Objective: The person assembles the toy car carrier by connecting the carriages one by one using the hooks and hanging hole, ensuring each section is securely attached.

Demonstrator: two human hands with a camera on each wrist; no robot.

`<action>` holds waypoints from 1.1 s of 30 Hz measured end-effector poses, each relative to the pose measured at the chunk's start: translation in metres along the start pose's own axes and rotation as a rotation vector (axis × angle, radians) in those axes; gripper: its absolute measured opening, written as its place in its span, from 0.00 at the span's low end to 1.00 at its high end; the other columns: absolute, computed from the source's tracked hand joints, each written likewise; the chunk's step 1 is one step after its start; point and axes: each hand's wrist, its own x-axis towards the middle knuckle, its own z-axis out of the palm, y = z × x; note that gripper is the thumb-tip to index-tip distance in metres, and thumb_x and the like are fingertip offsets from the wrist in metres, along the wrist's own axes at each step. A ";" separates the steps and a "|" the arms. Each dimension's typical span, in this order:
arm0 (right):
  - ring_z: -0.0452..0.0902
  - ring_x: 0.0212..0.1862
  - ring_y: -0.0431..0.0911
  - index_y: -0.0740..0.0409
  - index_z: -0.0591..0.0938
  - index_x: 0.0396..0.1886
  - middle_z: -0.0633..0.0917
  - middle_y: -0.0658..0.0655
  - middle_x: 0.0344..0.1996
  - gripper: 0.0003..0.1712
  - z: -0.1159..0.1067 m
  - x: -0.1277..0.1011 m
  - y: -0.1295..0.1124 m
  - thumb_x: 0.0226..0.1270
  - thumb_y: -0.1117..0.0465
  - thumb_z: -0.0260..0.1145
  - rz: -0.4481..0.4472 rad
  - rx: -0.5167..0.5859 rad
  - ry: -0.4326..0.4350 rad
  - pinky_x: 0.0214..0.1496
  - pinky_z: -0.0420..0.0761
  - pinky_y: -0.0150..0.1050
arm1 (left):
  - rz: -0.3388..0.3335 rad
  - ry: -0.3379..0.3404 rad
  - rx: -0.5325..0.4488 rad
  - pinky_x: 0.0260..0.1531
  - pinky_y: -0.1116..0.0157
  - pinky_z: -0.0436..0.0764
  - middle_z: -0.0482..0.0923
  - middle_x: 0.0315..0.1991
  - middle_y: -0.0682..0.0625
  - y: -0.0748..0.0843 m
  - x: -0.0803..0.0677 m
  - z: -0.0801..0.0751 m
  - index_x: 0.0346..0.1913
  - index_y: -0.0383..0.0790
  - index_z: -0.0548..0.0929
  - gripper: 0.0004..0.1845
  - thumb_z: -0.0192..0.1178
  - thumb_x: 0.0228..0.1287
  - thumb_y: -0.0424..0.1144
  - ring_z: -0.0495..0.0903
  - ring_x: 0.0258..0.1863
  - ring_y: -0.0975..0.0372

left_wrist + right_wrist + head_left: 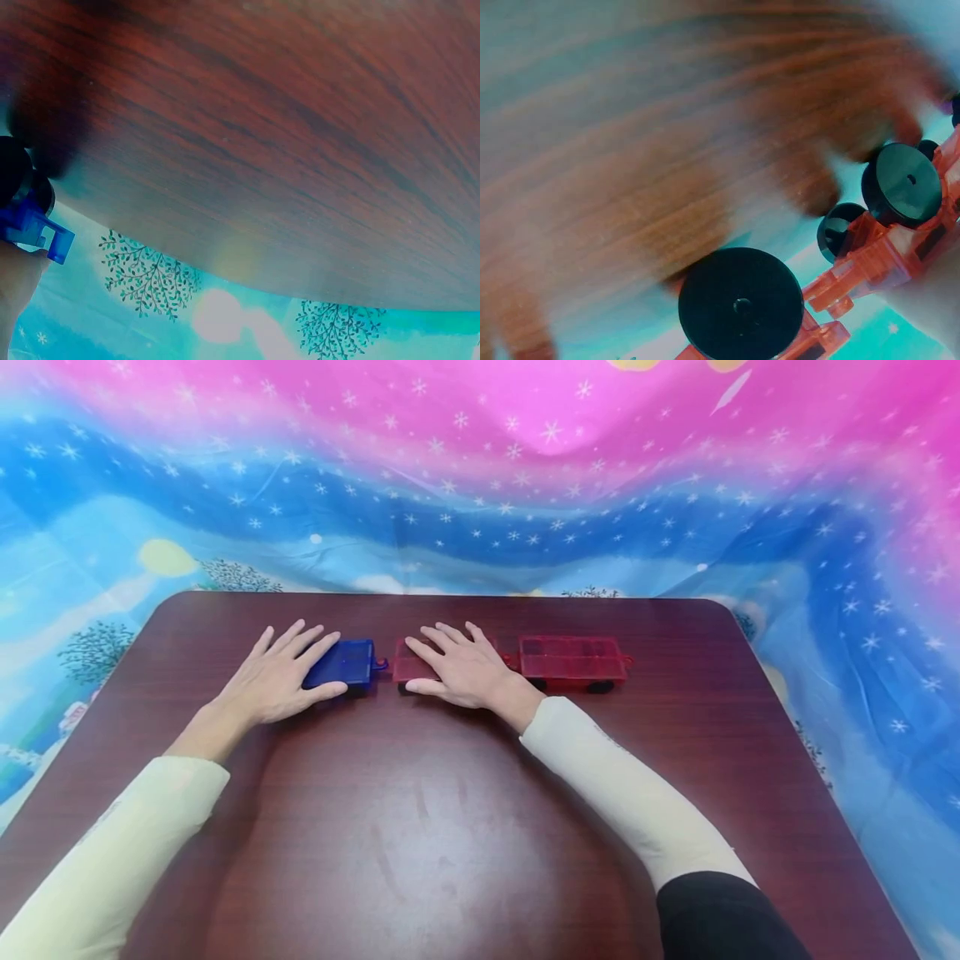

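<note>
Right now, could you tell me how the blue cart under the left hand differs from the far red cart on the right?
The blue cart is translucent blue, while the far red cart is translucent red. The left hand rests flat on the blue cart; no hand touches the far red cart. The blue cart's top is partly hidden by fingers, but the far red cart's top is fully in view. Both sit on the wooden table on dark wheels.

head: looked down over table (465,827) | left wrist: low, close at table edge (300,187) | right wrist: close by red cars' wheels (741,306); shared: table
</note>
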 end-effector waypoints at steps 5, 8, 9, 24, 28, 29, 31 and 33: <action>0.43 0.76 0.46 0.32 0.45 0.74 0.52 0.46 0.74 0.47 -0.004 -0.002 0.001 0.57 0.20 0.26 0.007 0.022 0.003 0.73 0.45 0.56 | 0.001 0.008 -0.009 0.69 0.41 0.36 0.51 0.73 0.43 0.000 0.001 -0.001 0.74 0.58 0.46 0.46 0.41 0.57 0.75 0.41 0.75 0.47; 0.43 0.76 0.46 0.32 0.46 0.74 0.52 0.45 0.74 0.47 -0.008 -0.006 0.006 0.57 0.20 0.25 0.017 0.020 0.010 0.73 0.45 0.56 | 0.002 0.025 -0.018 0.69 0.41 0.38 0.52 0.73 0.43 0.003 0.003 -0.001 0.74 0.58 0.47 0.46 0.42 0.57 0.74 0.43 0.74 0.47; 0.43 0.76 0.47 0.32 0.46 0.74 0.52 0.46 0.74 0.47 -0.009 -0.007 0.007 0.57 0.20 0.25 0.020 0.017 0.013 0.73 0.45 0.56 | 0.003 0.029 -0.020 0.69 0.41 0.39 0.52 0.73 0.43 0.004 0.003 -0.001 0.74 0.58 0.48 0.45 0.42 0.57 0.74 0.43 0.74 0.47; 0.48 0.75 0.49 0.37 0.56 0.73 0.57 0.49 0.73 0.44 -0.025 -0.033 0.035 0.61 0.23 0.37 0.064 0.033 0.075 0.73 0.48 0.57 | 0.004 0.129 -0.044 0.69 0.41 0.42 0.56 0.71 0.42 0.033 0.012 -0.013 0.74 0.55 0.52 0.40 0.41 0.63 0.69 0.48 0.73 0.46; 0.50 0.74 0.50 0.39 0.59 0.72 0.59 0.50 0.72 0.41 -0.030 -0.040 0.042 0.62 0.28 0.46 0.073 0.034 0.119 0.72 0.50 0.57 | -0.017 0.145 -0.039 0.68 0.41 0.44 0.58 0.70 0.41 0.036 0.014 -0.016 0.73 0.55 0.53 0.40 0.40 0.63 0.70 0.50 0.72 0.46; 0.51 0.74 0.50 0.39 0.60 0.72 0.60 0.51 0.72 0.41 -0.032 -0.042 0.043 0.62 0.28 0.47 0.076 0.033 0.128 0.72 0.50 0.57 | -0.024 0.150 -0.039 0.68 0.41 0.45 0.58 0.70 0.41 0.037 0.014 -0.017 0.73 0.54 0.54 0.40 0.40 0.63 0.70 0.51 0.72 0.46; 0.52 0.73 0.50 0.39 0.61 0.71 0.60 0.51 0.72 0.40 -0.034 -0.046 0.047 0.63 0.29 0.47 0.083 0.030 0.147 0.72 0.51 0.56 | -0.037 0.156 -0.034 0.68 0.41 0.46 0.58 0.70 0.41 0.039 0.014 -0.019 0.73 0.53 0.55 0.40 0.39 0.63 0.70 0.51 0.72 0.46; 0.52 0.73 0.50 0.39 0.61 0.71 0.60 0.51 0.72 0.40 -0.036 -0.049 0.050 0.63 0.29 0.46 0.096 0.030 0.162 0.71 0.52 0.56 | -0.048 0.159 -0.031 0.68 0.41 0.46 0.58 0.71 0.41 0.040 0.014 -0.020 0.72 0.52 0.57 0.40 0.38 0.63 0.70 0.51 0.72 0.46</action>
